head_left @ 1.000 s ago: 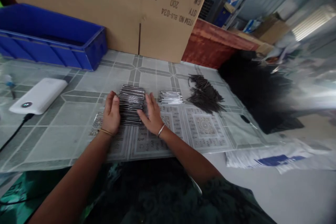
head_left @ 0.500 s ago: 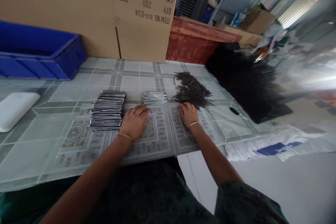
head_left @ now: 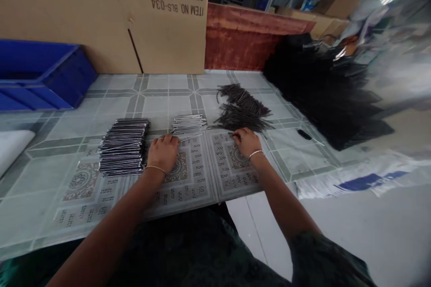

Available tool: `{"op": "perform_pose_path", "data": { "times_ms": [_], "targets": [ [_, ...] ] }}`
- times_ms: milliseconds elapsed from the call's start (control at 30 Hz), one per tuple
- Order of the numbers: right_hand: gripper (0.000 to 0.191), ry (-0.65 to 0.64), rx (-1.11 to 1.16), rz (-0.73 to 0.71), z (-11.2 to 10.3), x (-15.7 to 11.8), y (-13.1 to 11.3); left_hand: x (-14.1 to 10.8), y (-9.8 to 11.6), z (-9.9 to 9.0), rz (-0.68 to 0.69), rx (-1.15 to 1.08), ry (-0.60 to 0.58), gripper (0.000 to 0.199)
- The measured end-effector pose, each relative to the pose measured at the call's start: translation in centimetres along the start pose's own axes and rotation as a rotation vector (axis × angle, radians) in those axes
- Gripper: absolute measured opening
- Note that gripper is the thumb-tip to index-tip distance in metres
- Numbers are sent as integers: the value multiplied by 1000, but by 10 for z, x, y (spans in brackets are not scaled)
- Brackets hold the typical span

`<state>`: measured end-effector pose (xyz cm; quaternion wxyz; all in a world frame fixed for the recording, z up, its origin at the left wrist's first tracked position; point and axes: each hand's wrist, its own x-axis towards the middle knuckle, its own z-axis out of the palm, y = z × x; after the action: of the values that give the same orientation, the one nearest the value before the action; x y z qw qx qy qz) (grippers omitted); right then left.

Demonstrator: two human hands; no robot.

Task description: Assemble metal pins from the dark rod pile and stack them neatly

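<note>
Left hand (head_left: 162, 152) pinches one thin rod (head_left: 191, 137), silver rods (head_left: 189, 124) just beyond its fingertips; right hand (head_left: 248, 143) nears dark strips (head_left: 244, 119), grip unclear. Light, level holding should suit!

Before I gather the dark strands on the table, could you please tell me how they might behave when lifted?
The dark strands look fairly bendy, since a few at the pile's left end curve. Being so thin, each is probably light. Some may slip out when lifted, as they lie loose, with no tie visible around them.
</note>
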<state>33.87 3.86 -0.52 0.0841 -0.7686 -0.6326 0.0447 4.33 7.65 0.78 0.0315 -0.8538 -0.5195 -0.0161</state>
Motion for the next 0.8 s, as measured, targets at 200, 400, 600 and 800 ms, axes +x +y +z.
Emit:
{"op": "perform_pose_path", "data": {
  "times_ms": [200,400,600,800],
  "targets": [
    [22,67,-100,-119,0,-5,-4,-19,4,18,28,-61,78,34],
    [28,124,74,-327,13,-13,-24,-22,-1,29,58,-227,138,34],
    [16,102,383,-331,34,-13,-50,-20,-6,30,111,-263,126,35],
    [23,147,551,-279,40,-11,-59,-20,-6,31,126,-279,137,36]
  ]
}}
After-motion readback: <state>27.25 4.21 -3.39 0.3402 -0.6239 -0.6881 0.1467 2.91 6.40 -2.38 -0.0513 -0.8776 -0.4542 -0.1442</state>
